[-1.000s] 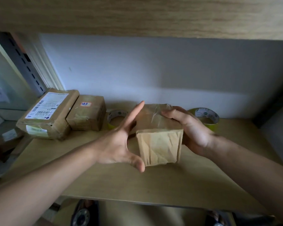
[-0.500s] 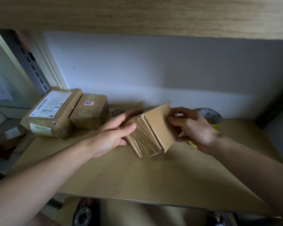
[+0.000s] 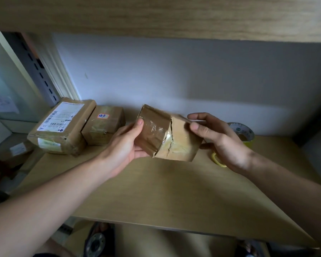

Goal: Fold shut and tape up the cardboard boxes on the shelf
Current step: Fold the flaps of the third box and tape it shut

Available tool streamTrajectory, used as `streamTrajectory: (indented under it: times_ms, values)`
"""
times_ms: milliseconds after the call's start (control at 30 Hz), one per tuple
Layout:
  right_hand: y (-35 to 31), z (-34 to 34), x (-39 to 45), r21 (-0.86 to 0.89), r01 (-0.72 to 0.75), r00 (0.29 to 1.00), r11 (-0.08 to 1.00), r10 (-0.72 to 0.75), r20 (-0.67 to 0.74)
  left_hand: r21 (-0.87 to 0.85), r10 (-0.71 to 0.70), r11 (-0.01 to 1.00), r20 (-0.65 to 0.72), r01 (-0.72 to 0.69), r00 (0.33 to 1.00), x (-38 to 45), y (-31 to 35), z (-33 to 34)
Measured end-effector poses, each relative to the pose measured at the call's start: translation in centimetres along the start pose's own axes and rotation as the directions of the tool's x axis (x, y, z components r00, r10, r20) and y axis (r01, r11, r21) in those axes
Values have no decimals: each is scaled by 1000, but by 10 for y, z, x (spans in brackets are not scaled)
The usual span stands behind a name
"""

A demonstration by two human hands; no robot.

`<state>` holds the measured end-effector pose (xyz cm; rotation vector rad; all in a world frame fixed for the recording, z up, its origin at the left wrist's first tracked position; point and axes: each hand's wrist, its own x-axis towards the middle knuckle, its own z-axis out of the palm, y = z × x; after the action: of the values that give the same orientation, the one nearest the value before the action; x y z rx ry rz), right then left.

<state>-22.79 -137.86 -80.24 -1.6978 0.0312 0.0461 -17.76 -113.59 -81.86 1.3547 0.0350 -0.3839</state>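
Observation:
A small brown cardboard box (image 3: 176, 140) wrapped in shiny tape hangs tilted above the wooden shelf (image 3: 165, 191). My left hand (image 3: 126, 145) grips its left end, thumb on the taped face and fingers underneath. My right hand (image 3: 217, 138) holds the right end, fingertips on the upper edge and thumb below. A torn seam runs across the box's middle. A yellow-green tape roll (image 3: 243, 132) stands behind my right hand, partly hidden by it.
Two taped boxes lie at the shelf's back left: a larger one with a white shipping label (image 3: 63, 125) and a smaller one with an orange-bordered sticker (image 3: 104, 125). An upper shelf board (image 3: 156, 15) overhangs. The wall closes the back.
The box came up off the shelf and was turned, so its taped face now shows. My left hand went from spread beside it to gripping its left end.

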Motion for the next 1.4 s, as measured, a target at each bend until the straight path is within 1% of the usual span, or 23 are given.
streamTrajectory:
  times_ms: [67, 200, 367, 467, 567, 633, 700, 800, 867, 933, 1000, 1067, 1133, 1233, 1300, 1400]
  values:
    - [4, 0, 1, -18, 29, 999, 999, -28, 42, 34, 23, 999, -37, -22, 999, 0, 0, 1]
    - [7, 0, 1, -135, 126, 991, 983, -118, 70, 59, 37, 998, -62, -34, 997, -5, 2, 5]
    - [0, 12, -3, -101, 231, 973, 968, -228, 43, 101, -9, 995, 20, 7, 1000, -10, 1, 5]
    - [-3, 15, -5, -123, 261, 965, 958, -262, 9, 153, -10, 988, 82, -3, 997, -8, 3, -2]
    - [-5, 13, -4, -162, 250, 965, 955, -260, -44, 121, 59, 989, 182, -82, 982, -8, 6, -8]
    - [-5, 14, -7, -208, 237, 964, 949, -256, -68, 113, 110, 984, 207, -135, 972, -9, 4, -8]
    - [-3, 19, -9, -214, 210, 967, 954, -235, -98, 135, 154, 974, 184, -180, 971, -10, -1, -6]
    - [-6, 29, -11, -102, 137, 976, 985, -152, -157, 292, 210, 925, 136, -242, 968, -12, -4, -5]
    - [-7, 34, -12, -100, 115, 980, 988, -129, -152, 373, 225, 898, 64, -232, 972, -11, -2, -4]
    - [-6, 35, -14, -136, 111, 982, 984, -130, -140, 387, 232, 894, 28, -225, 972, -10, -1, -3]
    - [-6, 32, -15, -206, 149, 979, 967, -173, -103, 356, 204, 916, -10, -187, 979, -8, 1, -2]
    - [-7, 28, -15, -283, 221, 973, 933, -229, 2, 316, 144, 941, -53, -121, 988, -8, 5, -3]
    - [-9, 25, -14, -261, 254, 964, 931, -224, 141, 302, 60, 953, -60, -39, 996, -8, 9, -5]
    - [-5, 28, -11, -204, 247, 934, 947, -176, 310, 313, -30, 949, -30, 38, 999, -9, 12, -5]
    - [-4, 34, -10, -147, 219, 921, 964, -154, 359, 306, -72, 949, -8, 71, 997, -9, 13, -6]
    - [-2, 40, -9, -104, 185, 930, 977, -140, 339, 313, -93, 946, 21, 82, 995, -7, 14, -9]
